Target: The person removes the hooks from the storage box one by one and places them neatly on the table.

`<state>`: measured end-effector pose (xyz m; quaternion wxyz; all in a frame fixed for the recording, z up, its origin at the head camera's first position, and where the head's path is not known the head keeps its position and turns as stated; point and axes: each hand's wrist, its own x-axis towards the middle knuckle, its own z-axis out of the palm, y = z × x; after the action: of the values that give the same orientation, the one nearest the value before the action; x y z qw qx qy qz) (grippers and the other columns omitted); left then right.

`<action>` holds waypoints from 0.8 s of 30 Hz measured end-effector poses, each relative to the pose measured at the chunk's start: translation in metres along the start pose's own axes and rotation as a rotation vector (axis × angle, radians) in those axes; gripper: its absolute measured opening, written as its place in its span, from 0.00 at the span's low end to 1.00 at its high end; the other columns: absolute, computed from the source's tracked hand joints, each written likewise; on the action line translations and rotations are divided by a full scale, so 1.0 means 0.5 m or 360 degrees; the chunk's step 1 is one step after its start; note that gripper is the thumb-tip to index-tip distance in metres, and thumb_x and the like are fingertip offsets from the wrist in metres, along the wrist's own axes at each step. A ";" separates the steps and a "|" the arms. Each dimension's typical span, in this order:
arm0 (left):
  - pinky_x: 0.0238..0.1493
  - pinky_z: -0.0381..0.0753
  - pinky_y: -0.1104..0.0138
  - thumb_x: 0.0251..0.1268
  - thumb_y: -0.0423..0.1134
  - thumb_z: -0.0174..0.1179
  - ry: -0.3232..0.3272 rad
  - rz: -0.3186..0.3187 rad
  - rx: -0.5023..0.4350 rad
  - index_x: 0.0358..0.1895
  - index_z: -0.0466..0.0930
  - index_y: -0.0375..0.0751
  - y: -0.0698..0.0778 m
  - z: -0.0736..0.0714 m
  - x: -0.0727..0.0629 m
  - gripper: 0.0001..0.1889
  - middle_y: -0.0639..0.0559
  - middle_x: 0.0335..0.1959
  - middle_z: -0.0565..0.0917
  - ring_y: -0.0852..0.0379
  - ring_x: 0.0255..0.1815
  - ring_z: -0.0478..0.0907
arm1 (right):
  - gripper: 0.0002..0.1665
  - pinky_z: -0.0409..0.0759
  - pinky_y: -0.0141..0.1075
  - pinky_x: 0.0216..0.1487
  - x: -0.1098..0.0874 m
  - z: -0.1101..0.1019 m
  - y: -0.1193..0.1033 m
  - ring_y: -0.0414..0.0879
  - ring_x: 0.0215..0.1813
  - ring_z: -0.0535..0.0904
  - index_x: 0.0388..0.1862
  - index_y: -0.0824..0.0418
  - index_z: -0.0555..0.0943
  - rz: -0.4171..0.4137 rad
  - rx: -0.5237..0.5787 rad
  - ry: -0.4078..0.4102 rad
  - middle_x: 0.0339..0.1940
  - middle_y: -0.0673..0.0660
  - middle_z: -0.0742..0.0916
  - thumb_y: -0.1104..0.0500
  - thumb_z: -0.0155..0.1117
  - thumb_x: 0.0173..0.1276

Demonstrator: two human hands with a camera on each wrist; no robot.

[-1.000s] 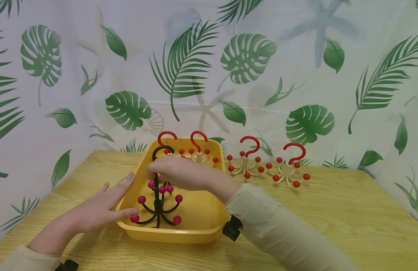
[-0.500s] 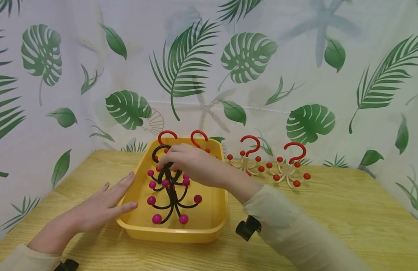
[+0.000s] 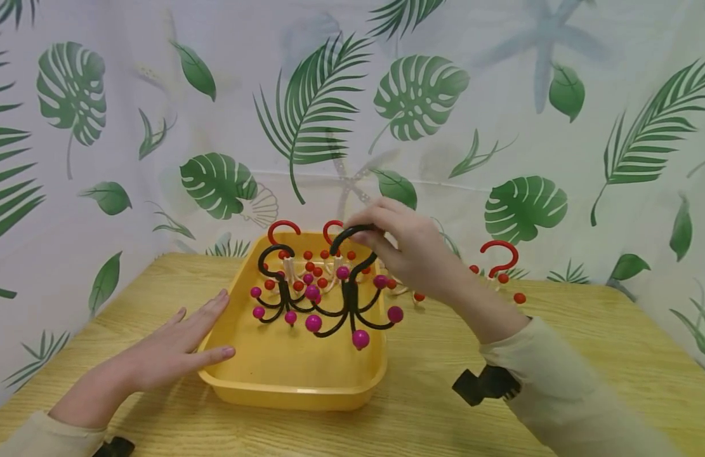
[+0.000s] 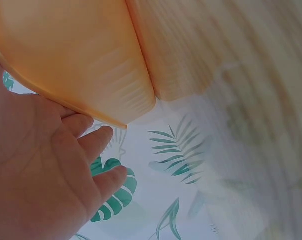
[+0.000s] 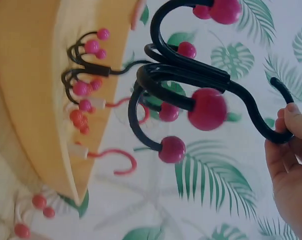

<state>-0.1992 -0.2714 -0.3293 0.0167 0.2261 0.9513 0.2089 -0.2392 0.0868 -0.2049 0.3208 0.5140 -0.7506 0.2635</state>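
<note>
My right hand (image 3: 415,247) pinches the curved top of a black multi-arm hook (image 3: 350,298) with pink ball tips. It hangs upright over the right side of the yellow tray (image 3: 289,390). In the right wrist view, thumb and fingertips close on the crook of that black hook (image 5: 211,75). A second black hook (image 3: 283,295) with pink balls stands inside the tray. Behind it are two cream hooks with red tops, a left one (image 3: 283,223) and a right one (image 3: 332,223). My left hand (image 3: 164,349) rests with extended fingers against the tray's left rim.
On the wooden table (image 3: 558,374), right of the tray, stands another red-topped cream hook (image 3: 516,257), partly covered by the right hand and forearm. One more beside the tray shows only some red balls (image 3: 419,297). A leaf-print cloth (image 3: 215,127) hangs behind.
The right hand has raised the black hook from the tray's front and carried it up and to the right. The left hand has stayed at the left rim.
</note>
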 end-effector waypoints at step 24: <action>0.68 0.36 0.39 0.68 0.62 0.49 -0.0013 0.0006 0.0006 0.77 0.39 0.39 0.002 -0.002 0.001 0.46 0.43 0.77 0.43 0.43 0.75 0.45 | 0.07 0.77 0.32 0.34 -0.157 -0.099 0.074 0.41 0.36 0.80 0.42 0.60 0.83 0.0689 -0.0211 -0.0148 0.36 0.49 0.83 0.65 0.66 0.64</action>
<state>-0.1991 -0.2707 -0.3279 0.0198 0.2287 0.9512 0.2063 -0.2429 0.1822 -0.2341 0.2550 0.3304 -0.8730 0.2524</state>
